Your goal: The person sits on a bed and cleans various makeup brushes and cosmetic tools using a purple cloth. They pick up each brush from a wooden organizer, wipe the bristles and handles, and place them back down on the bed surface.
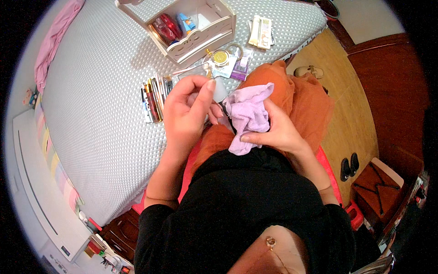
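A crumpled lilac cloth (pixel 250 114) is gripped in my right hand (pixel 283 130) above my lap, the thumb pressed over its lower part. Just left of it is my left hand (pixel 189 107), raised with its fingers curled in and the thumb against the index finger. What those fingers hold, if anything, is hidden. A small dark item (pixel 223 108) shows between the left fingertips and the cloth; its kind is unclear. Beyond my left hand, a row of slim pens or makeup pencils (pixel 155 98) lies on the quilted grey-white bed cover (pixel 105 82).
A white organizer box (pixel 200 43) stands on the bed with a red item (pixel 166 27) and a blue tube (pixel 185 23) inside. Near it lie a round gold-coloured case (pixel 220 57), a purple packet (pixel 242 66) and light-coloured packets (pixel 261 33). Dark slippers (pixel 350 166) are on the floor at right.
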### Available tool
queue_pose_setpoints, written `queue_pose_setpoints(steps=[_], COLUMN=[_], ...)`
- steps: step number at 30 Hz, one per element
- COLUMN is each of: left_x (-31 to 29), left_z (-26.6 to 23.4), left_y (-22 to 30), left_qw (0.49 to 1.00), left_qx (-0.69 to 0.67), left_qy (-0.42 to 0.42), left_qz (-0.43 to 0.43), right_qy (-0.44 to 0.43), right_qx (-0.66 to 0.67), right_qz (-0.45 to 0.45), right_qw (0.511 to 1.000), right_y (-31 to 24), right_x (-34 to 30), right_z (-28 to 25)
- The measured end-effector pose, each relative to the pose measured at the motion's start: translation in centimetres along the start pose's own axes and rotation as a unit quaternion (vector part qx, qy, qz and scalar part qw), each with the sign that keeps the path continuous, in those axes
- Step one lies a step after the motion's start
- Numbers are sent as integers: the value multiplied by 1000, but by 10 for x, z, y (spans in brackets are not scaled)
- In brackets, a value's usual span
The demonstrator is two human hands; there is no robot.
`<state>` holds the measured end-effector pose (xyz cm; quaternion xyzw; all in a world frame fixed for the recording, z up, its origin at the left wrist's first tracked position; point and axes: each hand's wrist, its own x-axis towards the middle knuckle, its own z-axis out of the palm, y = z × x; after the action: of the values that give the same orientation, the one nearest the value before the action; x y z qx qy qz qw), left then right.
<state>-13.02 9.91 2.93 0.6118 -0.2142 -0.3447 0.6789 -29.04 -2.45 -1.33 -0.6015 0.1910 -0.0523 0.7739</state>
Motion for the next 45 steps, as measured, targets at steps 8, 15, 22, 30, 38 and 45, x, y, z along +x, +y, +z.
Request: queue_pose_setpoints(steps=[8, 15, 22, 30, 38, 45], left_x=[-4, -13, -17, -30, -24, -25], left_z=[4, 13, 16, 19, 14, 13], left_y=[-14, -31, -41, -59, -54, -54], left_qw=[999, 996, 996, 981, 957, 979], left_qx=[-37, -49, -41, -44, -170, -65], left_qy=[-18, -43, -77, -168, -184, -133], left_qz=[-29, -65, 8, -87, -149, -143], right_qy=[44, 75, 171, 202, 253, 106], right_qx=[24, 36, 171, 189, 98, -10], right_qz=[-7, -28, -51, -87, -146, -117], right_qw=[999, 996, 969, 957, 951, 987], right_y=[7, 19, 23, 14, 18, 9], right_x=[-1, 0, 7, 7, 12, 4], right_z=[14, 14, 6, 3, -11, 2])
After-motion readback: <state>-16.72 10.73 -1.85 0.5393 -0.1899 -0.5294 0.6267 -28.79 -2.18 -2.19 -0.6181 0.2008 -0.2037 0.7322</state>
